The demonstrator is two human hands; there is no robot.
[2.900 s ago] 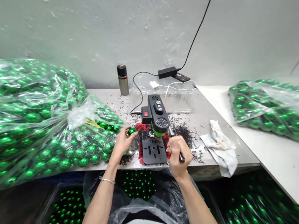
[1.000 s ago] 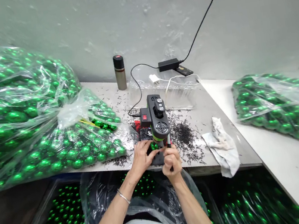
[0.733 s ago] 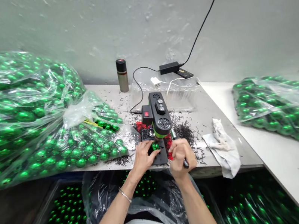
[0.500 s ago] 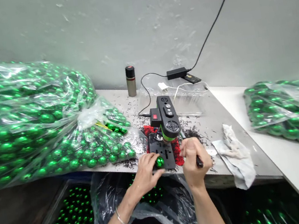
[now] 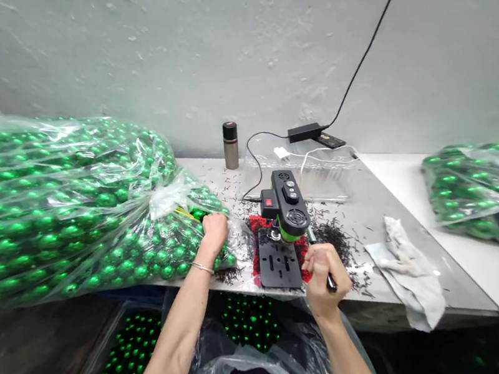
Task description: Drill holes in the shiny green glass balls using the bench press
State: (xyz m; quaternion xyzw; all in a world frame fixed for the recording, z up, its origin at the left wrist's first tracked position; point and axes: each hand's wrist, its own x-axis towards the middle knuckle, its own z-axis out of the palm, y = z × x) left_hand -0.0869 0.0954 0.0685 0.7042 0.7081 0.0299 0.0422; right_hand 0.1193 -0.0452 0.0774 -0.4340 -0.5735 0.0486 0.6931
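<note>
My left hand (image 5: pixel 216 229) reaches to the mouth of a large clear plastic bag (image 5: pixel 165 199) filled with shiny green balls (image 5: pixel 121 258). Its fingers are curled inward, and what they hold is hidden. The right hand (image 5: pixel 326 276) is wrapped around the black-ended lever (image 5: pixel 331 284) of a small black bench press with a motor-like head (image 5: pixel 292 202). Below that head, the slotted black base plate (image 5: pixel 280 270) carries no ball. Red material (image 5: pixel 256 262) shows around the plate's edges.
Black scraps (image 5: pixel 331 240) litter the table around the press. A crumpled cloth (image 5: pixel 410 275) hangs over the front edge. Behind stand a bottle (image 5: pixel 231 145) and a power adapter (image 5: pixel 305 132). Another ball bag (image 5: pixel 493 199) lies right; green balls (image 5: pixel 249 320) fill containers below.
My left hand has left the base plate and moved left to the bag's mouth. The green ball on the plate is gone. My right hand stays on the lever; the view has shifted slightly.
</note>
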